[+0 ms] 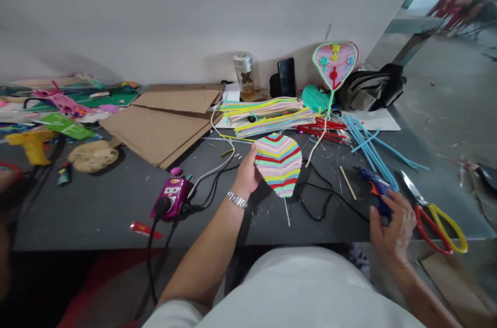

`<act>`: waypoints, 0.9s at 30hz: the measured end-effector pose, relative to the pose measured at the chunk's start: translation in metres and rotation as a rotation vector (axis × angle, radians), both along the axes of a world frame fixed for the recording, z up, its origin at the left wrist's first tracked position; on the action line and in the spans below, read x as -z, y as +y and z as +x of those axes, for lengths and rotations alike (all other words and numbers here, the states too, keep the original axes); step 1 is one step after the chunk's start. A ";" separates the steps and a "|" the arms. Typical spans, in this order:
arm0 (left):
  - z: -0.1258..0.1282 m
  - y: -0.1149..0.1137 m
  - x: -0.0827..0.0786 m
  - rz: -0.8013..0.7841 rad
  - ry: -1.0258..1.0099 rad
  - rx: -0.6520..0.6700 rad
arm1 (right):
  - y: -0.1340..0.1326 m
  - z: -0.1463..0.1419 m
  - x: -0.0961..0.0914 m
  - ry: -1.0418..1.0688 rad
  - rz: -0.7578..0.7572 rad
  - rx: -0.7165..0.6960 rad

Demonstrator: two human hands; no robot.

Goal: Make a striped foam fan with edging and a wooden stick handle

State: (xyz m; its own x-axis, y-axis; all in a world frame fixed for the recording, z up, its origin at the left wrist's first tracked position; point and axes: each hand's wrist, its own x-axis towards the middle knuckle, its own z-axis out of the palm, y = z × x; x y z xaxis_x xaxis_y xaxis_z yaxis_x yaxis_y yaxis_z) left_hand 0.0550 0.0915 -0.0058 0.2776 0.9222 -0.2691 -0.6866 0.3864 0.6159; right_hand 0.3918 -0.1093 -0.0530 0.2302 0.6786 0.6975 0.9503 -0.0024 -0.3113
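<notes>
Panel (278,165): teardrop-shaped and covered in chevron stripes of red, yellow, pink, mint and blue; it is held up at the centre of the frame, narrow end down, with a thin pale stick (287,212) shown below its tip.
Left hand (247,172): the panel's left edge is pinched by the fingers; a metal watch (237,199) is worn on the wrist.
Right hand (395,225): placed at the lower right, with thumb and fingers spread about the handle of a blue glue gun (367,176); whether the grip is closed cannot be told.
Scissors (437,217): laid open just right of that hand, with one red and one yellow handle loop.
Craft strips (267,113): piled in many colours above the panel; blue strips (367,144) are scattered at the right.
Finished-looking fan (335,64): propped at the upper right, decorated with small flower shapes, beside a dark bag (371,87).
Power strip (171,197): purple, set left of the left forearm, with a black plug inserted.
Cardboard (159,129): stacked flat at centre left.
Yellow glue gun (33,146): placed at the far left.
</notes>
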 end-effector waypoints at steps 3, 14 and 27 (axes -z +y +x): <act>-0.001 0.001 0.004 0.010 0.015 0.021 | 0.000 -0.002 -0.002 0.012 -0.012 -0.002; -0.003 0.002 0.010 0.026 0.048 0.071 | 0.000 -0.003 -0.002 -0.009 -0.027 0.003; -0.004 -0.005 -0.003 0.064 0.121 0.104 | 0.003 -0.002 -0.002 -0.029 -0.021 -0.009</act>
State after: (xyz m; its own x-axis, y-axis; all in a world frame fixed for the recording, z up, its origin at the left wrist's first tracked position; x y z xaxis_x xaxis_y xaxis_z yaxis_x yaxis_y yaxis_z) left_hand 0.0509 0.0869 -0.0024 0.3414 0.9065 -0.2483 -0.5645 0.4090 0.7170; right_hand 0.3900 -0.1064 -0.0512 0.2035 0.6949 0.6897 0.9591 0.0001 -0.2831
